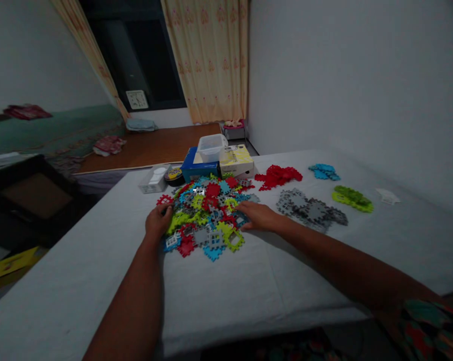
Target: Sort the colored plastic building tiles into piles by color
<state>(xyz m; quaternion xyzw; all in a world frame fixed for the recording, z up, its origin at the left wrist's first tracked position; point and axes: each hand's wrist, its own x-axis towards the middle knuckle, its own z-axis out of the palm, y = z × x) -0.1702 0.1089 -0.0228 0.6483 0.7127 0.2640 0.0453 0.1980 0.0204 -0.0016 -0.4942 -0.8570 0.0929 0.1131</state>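
Note:
A heap of interlocking plastic building tiles [202, 213] in red, blue, lime green, grey and white lies on the white-covered table. At its left edge is my left hand [159, 220], fingers curled, with a small dark bit showing by the thumb; what it grips is hidden. My right hand [259, 217] reaches to the heap's right side, thumb and fingers apart, close to grey and blue tiles. To the right lie sorted groups: red tiles [279, 177], grey tiles [311, 208], blue tiles [324, 172], lime green tiles [352, 198] and a few white tiles [388, 196].
Behind the heap stand a blue box [200, 166], a yellow box [237, 159], a clear plastic tub [211, 146] on top, a round black tin [174, 176] and a clear container [154, 179] with white items. A white wall [343, 75] borders the table's right.

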